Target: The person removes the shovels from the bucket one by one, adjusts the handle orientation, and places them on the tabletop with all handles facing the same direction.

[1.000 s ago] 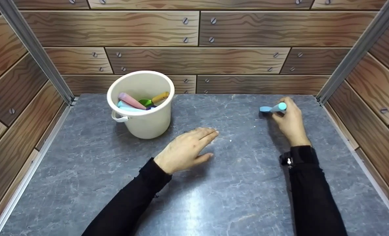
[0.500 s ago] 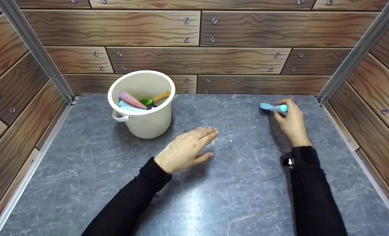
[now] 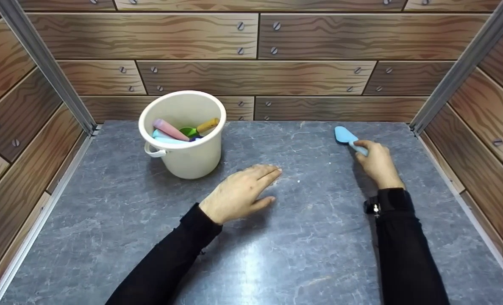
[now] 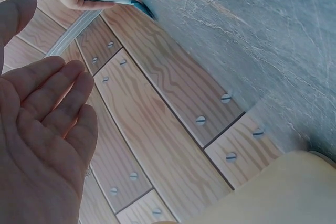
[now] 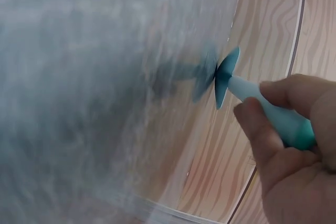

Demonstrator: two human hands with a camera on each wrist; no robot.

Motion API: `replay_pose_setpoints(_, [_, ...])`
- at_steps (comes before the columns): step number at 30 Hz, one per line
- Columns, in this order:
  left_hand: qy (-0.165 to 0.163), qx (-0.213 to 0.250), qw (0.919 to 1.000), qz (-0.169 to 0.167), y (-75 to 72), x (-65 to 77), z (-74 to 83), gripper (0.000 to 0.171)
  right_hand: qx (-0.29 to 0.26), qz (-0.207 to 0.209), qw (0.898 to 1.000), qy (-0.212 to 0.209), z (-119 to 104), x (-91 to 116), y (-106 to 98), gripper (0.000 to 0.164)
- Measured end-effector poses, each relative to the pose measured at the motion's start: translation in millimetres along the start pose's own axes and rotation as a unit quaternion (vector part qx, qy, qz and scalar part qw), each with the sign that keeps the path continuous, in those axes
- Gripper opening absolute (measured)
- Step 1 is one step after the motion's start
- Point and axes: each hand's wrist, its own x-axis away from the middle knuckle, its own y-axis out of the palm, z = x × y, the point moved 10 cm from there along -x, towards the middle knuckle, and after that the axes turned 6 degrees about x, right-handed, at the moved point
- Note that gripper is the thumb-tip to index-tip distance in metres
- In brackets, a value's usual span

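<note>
My right hand [image 3: 377,164] pinches the handle of a light-blue toy shovel [image 3: 345,134] near the back right of the table. The shovel's blade points away to the back left, close over the tabletop. In the right wrist view, thumb and fingers grip the pale handle [image 5: 270,109], and the blade edge [image 5: 227,74] is right at the table surface. My left hand [image 3: 242,191] is held over the middle of the table, fingers extended, thumb apart. Its palm [image 4: 39,140] holds nothing in the left wrist view.
A white bucket [image 3: 192,163] stands at the back left of the grey table [image 3: 302,245]. Inside lie a pink handle [image 3: 170,128], a yellow handle [image 3: 208,125] with green, and light-blue pieces. Wood-patterned walls [image 3: 315,36] enclose the back and sides.
The shovel's handle has tipped down from pointing up toward the camera, and its blade has swung toward the back wall. My right hand has turned with it. The left hand stays put.
</note>
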Motion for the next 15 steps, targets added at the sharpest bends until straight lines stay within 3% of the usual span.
replay_pose_setpoints(8, [-0.003, 0.005, 1.0000, 0.004, -0.6, 0.6, -0.5, 0.071, 0.045, -0.108, 0.993, -0.024, -2.7, 2.1, 15.2, 0.058])
replay_pose_setpoints(15, [-0.006, 0.006, 1.0000, -0.005, -0.8, 1.0, -2.5, 0.071, 0.054, -0.148, 0.987, -0.024, -2.2, 5.0, 21.9, 0.063])
